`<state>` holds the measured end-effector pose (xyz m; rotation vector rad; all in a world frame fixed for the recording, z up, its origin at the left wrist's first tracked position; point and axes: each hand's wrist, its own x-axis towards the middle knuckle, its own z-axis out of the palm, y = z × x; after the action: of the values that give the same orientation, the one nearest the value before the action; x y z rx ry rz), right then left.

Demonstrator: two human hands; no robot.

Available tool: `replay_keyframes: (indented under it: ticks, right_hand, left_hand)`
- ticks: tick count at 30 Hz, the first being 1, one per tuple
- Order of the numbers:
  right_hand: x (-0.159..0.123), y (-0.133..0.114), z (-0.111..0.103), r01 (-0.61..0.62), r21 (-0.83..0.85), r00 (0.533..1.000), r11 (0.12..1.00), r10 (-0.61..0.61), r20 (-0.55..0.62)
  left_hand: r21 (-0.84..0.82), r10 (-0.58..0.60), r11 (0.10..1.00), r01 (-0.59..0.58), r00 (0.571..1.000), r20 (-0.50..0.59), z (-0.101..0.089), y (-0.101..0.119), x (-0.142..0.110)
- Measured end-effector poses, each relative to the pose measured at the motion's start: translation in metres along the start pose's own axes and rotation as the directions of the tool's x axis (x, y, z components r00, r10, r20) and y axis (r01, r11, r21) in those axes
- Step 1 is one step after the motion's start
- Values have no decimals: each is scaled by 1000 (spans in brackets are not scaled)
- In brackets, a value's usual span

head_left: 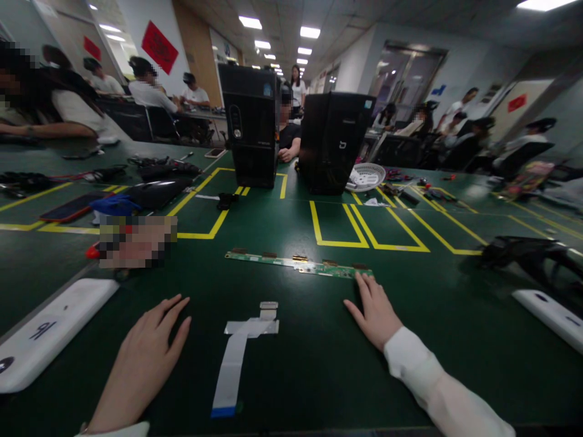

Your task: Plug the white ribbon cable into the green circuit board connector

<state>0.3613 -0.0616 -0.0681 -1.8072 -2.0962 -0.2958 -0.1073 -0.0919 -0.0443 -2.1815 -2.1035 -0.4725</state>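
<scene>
A long, narrow green circuit board lies across the green table in front of me. My right hand reaches to its right end, fingertips on or just at the board's edge and thumb held apart. Nearer to me rests a white flat ribbon cable, folded over itself, with a blue end toward me and a connector at the far end. To the left of the cable, my left hand is over the table with its fingers stretched out, holding nothing.
Two black computer towers stand at the far side, with a person seated behind them. White slab-shaped devices lie at both sides. A white basket, tools, cables and yellow tape lines spread over the table.
</scene>
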Motion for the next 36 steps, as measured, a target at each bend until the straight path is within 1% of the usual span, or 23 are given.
replay_keyframes:
  ticks: [2,4,6,8,10,12,14,16,20,23,26,30,36]
  right_hand:
    - [3,-15,-3,39,4,999,999,-39,12]
    - [7,-23,-9,52,-8,998,999,-52,27]
    - [12,-26,-17,68,-21,997,997,-67,38]
    - [18,-24,-23,131,-3,990,991,-131,55]
    - [24,-19,-26,239,53,967,970,-242,83]
    - [32,-15,-26,340,119,929,933,-352,110]
    - [41,-13,-24,390,165,903,906,-411,123]
    - [51,-12,-20,396,199,896,896,-425,129]
    - [64,-11,-15,374,287,897,882,-423,130]
    - [66,-9,-12,388,323,889,863,-443,117]
    - [63,-10,-11,415,340,872,844,-476,115]
    - [55,-24,-8,447,370,848,814,-518,114]
    - [51,-53,-6,438,388,853,811,-511,105]
  left_hand:
    - [-1,4,1000,-4,1000,2,0,0,0]
    - [-1,5,1000,-5,1000,10,0,0,0]
    - [1,4,1000,-4,1000,20,0,0,0]
    - [6,4,1000,-4,1000,26,0,-1,0]
    - [10,6,1000,-6,1000,29,0,-2,0]
    - [11,10,1000,-10,1000,27,1,-3,0]
    - [7,8,1000,-8,1000,25,1,-3,-1]
    - [5,3,1000,-3,1000,25,1,-3,-1]
    - [4,14,1000,-14,1000,9,0,-1,-1]
    - [8,27,1000,-27,1000,-14,0,0,-1]
    - [12,24,1000,-24,1000,-1,1,-1,-1]
    - [11,20,1000,-20,1000,1,3,-3,-1]
    - [12,4,1000,-4,1000,27,3,-5,-1]
